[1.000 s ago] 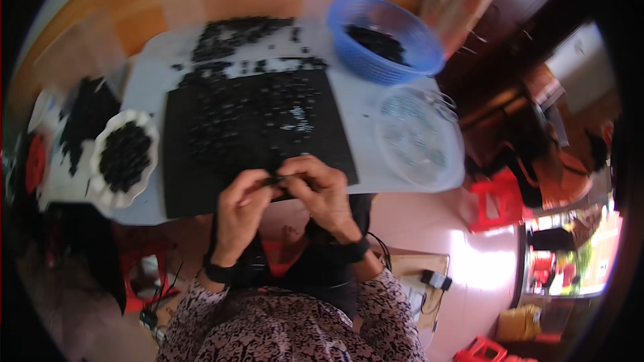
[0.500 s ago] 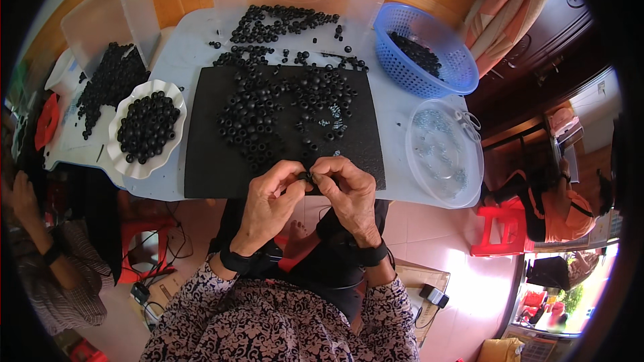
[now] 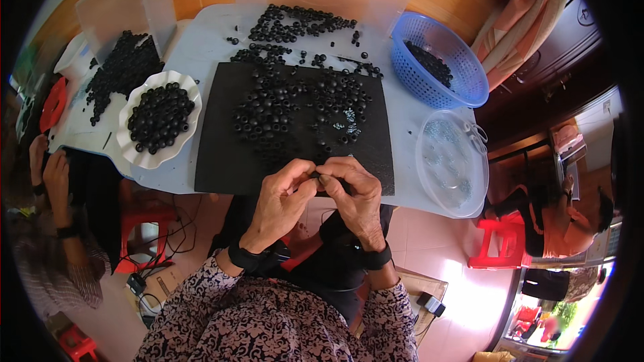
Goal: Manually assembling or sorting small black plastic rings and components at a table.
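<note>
Over the near edge of a black mat (image 3: 218, 161), my left hand (image 3: 276, 204) and my right hand (image 3: 360, 200) meet at the fingertips. Both are closed in a pinch on a small black bead (image 3: 316, 175), which the fingers mostly hide. Just beyond them, many loose black beads (image 3: 265, 112) with holes lie spread over the mat. Among these sits a small cluster of shiny, clear bits (image 3: 347, 121). To the left, a white scalloped dish (image 3: 125, 136) holds a heap of black beads.
More black beads (image 3: 295, 21) cover the table's far side, and another pile (image 3: 124, 67) lies far left. A blue perforated basket (image 3: 436, 92) and a clear round tray (image 3: 429, 191) stand right, with white-handled scissors (image 3: 477, 135). Another person's hands (image 3: 57, 173) are at the left.
The whole scene has shifted slightly rightward in the picture as the view turned. My hands stay pinched together, with the bead now more covered. The co-worker's hands at the left have moved.
</note>
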A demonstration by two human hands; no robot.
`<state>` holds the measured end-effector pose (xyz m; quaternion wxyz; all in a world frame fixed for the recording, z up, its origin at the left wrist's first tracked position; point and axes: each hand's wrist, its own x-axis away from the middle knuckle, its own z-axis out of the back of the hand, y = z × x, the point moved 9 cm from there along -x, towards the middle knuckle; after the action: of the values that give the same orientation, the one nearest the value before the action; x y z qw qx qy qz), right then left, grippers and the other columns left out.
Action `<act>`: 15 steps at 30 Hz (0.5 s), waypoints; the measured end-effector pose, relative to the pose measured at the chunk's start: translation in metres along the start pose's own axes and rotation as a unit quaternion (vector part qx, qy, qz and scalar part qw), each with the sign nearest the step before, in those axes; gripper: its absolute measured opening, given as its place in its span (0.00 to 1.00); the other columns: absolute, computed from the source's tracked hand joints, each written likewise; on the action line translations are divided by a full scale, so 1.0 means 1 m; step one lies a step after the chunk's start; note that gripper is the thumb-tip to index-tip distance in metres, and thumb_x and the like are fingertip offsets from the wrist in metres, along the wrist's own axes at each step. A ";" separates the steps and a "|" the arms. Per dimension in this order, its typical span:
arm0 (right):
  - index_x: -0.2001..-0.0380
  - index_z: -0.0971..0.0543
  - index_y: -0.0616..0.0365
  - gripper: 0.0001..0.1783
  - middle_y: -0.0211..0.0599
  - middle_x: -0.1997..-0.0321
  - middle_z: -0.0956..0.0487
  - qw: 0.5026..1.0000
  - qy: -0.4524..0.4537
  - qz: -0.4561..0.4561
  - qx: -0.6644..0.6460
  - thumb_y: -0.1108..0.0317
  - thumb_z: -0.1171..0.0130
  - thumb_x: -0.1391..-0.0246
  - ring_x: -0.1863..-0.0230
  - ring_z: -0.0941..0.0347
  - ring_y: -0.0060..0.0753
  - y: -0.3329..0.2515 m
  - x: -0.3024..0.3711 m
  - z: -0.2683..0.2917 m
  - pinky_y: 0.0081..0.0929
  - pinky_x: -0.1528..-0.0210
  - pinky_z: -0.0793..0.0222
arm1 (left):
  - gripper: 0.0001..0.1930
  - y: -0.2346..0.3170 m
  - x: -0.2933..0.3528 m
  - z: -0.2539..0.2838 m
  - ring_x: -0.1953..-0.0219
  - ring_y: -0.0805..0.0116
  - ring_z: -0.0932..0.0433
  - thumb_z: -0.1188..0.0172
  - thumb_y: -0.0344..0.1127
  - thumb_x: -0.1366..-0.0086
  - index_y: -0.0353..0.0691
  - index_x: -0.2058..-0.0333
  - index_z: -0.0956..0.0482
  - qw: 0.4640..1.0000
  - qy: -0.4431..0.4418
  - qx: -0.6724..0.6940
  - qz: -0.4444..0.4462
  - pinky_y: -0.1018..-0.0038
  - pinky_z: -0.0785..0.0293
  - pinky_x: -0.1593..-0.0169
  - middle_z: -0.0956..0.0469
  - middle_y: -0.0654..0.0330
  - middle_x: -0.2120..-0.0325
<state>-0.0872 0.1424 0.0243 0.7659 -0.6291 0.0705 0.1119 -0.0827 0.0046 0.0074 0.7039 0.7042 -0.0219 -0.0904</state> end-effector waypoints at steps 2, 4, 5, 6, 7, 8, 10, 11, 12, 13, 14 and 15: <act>0.63 0.16 0.63 0.08 0.37 0.60 0.20 1.000 0.002 -0.016 -0.026 0.79 0.38 0.48 0.61 0.23 0.27 0.004 0.003 0.002 0.24 0.58 0.25 | 0.09 -0.006 0.001 0.000 0.70 0.81 0.26 0.44 0.27 0.35 0.31 0.57 0.25 1.000 -0.002 0.011 0.012 0.82 0.30 0.67 0.22 0.63 0.73; 0.63 0.16 0.64 0.08 0.37 0.60 0.20 0.999 -0.005 -0.008 -0.039 0.79 0.38 0.48 0.62 0.24 0.26 0.000 0.003 0.001 0.22 0.58 0.26 | 0.09 -0.008 0.001 -0.001 0.71 0.83 0.27 0.45 0.28 0.34 0.31 0.57 0.25 0.999 -0.014 0.045 0.008 0.82 0.31 0.67 0.21 0.62 0.72; 0.64 0.16 0.64 0.07 0.37 0.60 0.20 0.999 -0.009 -0.006 -0.039 0.79 0.38 0.47 0.62 0.24 0.25 -0.003 0.002 0.001 0.21 0.58 0.27 | 0.09 -0.008 0.001 -0.001 0.71 0.83 0.28 0.44 0.29 0.34 0.31 0.57 0.25 0.997 -0.009 0.073 0.005 0.82 0.31 0.68 0.19 0.61 0.71; 0.64 0.16 0.65 0.07 0.36 0.61 0.20 0.999 -0.010 -0.005 -0.037 0.79 0.38 0.47 0.61 0.25 0.25 -0.006 0.002 0.003 0.21 0.58 0.28 | 0.09 -0.007 0.002 0.001 0.71 0.83 0.28 0.44 0.29 0.34 0.31 0.57 0.25 0.997 -0.006 0.075 0.003 0.82 0.31 0.68 0.19 0.61 0.71; 0.63 0.17 0.65 0.07 0.35 0.61 0.20 1.000 -0.011 0.016 -0.024 0.78 0.39 0.45 0.61 0.26 0.22 -0.009 0.002 0.006 0.19 0.59 0.30 | 0.09 -0.005 0.002 0.002 0.72 0.83 0.28 0.44 0.29 0.34 0.32 0.57 0.25 0.997 -0.010 0.078 0.002 0.82 0.31 0.68 0.19 0.60 0.71; 0.63 0.17 0.65 0.07 0.35 0.61 0.20 1.000 -0.014 0.018 -0.022 0.78 0.39 0.45 0.61 0.26 0.22 -0.007 0.001 0.006 0.19 0.59 0.30 | 0.09 -0.003 0.003 0.003 0.72 0.83 0.28 0.44 0.29 0.35 0.32 0.57 0.25 0.997 -0.014 0.082 0.001 0.82 0.31 0.68 0.19 0.59 0.71; 0.61 0.17 0.65 0.07 0.35 0.61 0.20 0.997 0.006 -0.007 -0.076 0.77 0.40 0.42 0.60 0.27 0.20 0.002 -0.001 0.013 0.17 0.60 0.31 | 0.09 0.005 0.007 0.002 0.68 0.79 0.25 0.45 0.27 0.36 0.32 0.58 0.25 0.997 -0.025 0.077 0.012 0.80 0.28 0.62 0.19 0.59 0.69; 0.60 0.18 0.65 0.08 0.33 0.63 0.19 0.997 0.002 -0.031 -0.067 0.75 0.41 0.41 0.62 0.27 0.18 0.006 -0.003 0.014 0.16 0.61 0.32 | 0.09 0.006 0.008 0.001 0.64 0.75 0.21 0.45 0.25 0.37 0.31 0.58 0.25 0.997 -0.035 0.069 0.025 0.77 0.26 0.56 0.19 0.59 0.68; 0.60 0.18 0.65 0.08 0.33 0.63 0.19 0.998 0.000 -0.031 -0.063 0.75 0.41 0.41 0.62 0.27 0.18 0.002 -0.007 0.012 0.16 0.61 0.32 | 0.09 0.005 0.008 0.003 0.64 0.75 0.21 0.45 0.25 0.37 0.31 0.58 0.25 0.997 -0.034 0.072 0.024 0.77 0.26 0.56 0.19 0.59 0.68; 0.60 0.18 0.65 0.08 0.32 0.65 0.19 0.999 0.012 -0.048 -0.021 0.74 0.41 0.41 0.63 0.27 0.17 -0.002 -0.012 0.013 0.16 0.61 0.31 | 0.09 -0.002 0.008 0.002 0.65 0.75 0.21 0.45 0.25 0.38 0.31 0.59 0.24 0.997 -0.045 0.047 0.046 0.78 0.26 0.58 0.19 0.59 0.70; 0.61 0.18 0.65 0.08 0.31 0.66 0.18 0.997 0.024 -0.065 0.022 0.74 0.41 0.41 0.65 0.26 0.17 -0.004 -0.019 0.014 0.16 0.62 0.31 | 0.08 -0.007 0.008 0.002 0.67 0.76 0.21 0.45 0.25 0.38 0.32 0.60 0.24 0.996 -0.057 0.021 0.067 0.78 0.26 0.59 0.19 0.59 0.72; 0.61 0.18 0.64 0.08 0.32 0.68 0.17 0.997 0.033 -0.057 0.041 0.75 0.40 0.44 0.69 0.25 0.17 -0.010 -0.029 0.013 0.16 0.64 0.30 | 0.08 -0.007 0.008 0.004 0.67 0.76 0.21 0.45 0.25 0.38 0.32 0.60 0.24 0.996 -0.055 0.022 0.066 0.78 0.26 0.59 0.19 0.59 0.72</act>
<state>-0.1133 0.1508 0.0435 0.7933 -0.6038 0.0647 0.0445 -0.0758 -0.0002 0.0002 0.6902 0.7107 -0.1086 -0.0818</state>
